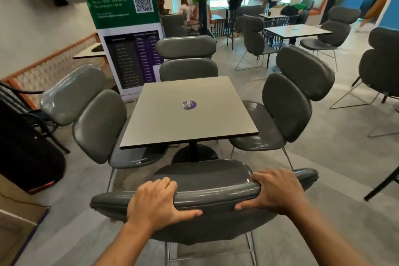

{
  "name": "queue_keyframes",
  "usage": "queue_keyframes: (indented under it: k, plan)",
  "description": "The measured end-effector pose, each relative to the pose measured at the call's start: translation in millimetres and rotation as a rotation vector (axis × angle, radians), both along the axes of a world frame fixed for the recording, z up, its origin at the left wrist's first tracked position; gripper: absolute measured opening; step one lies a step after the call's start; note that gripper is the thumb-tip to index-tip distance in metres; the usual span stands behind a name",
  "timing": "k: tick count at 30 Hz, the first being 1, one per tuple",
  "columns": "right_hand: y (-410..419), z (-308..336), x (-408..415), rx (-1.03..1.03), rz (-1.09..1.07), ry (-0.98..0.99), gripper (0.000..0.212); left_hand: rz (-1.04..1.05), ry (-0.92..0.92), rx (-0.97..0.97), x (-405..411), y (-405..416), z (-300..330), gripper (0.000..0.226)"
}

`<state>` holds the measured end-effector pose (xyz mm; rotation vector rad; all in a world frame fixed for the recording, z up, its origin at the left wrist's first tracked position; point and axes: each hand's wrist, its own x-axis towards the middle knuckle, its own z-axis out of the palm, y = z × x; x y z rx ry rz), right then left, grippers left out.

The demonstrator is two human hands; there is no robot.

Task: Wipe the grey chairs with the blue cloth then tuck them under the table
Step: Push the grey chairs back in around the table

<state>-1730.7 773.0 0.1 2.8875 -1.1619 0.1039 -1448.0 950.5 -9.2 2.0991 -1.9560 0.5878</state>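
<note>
A grey chair stands right in front of me with its back toward me, its seat near the front edge of the square grey table. My left hand and my right hand both grip the top pad of its backrest, fingers over the front, thumbs behind. Three more grey chairs surround the table: a left chair, a far chair and a right chair. A bit of blue shows under my left fingers; I cannot tell whether it is the cloth.
A tall banner stand rises behind the table's left corner. A black bag and black metal chair sit at the left. More chairs and a second table fill the right, with people in the background.
</note>
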Motion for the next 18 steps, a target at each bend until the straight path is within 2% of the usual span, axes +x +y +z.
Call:
queue_keyframes:
  k: [9, 12, 18]
  plan:
    - [18, -6, -4, -0.031, 0.035, -0.079, 0.095, 0.015, -0.015, -0.014, -5, 19, -3, 0.076]
    - [16, -16, -4, -0.202, 0.073, -0.267, 0.082, 0.060, -0.006, -0.034, -10, 23, 1, 0.075]
    - [14, -23, -6, -0.302, 0.103, -0.331, 0.079, 0.076, -0.009, -0.034, -9, 22, -3, 0.079]
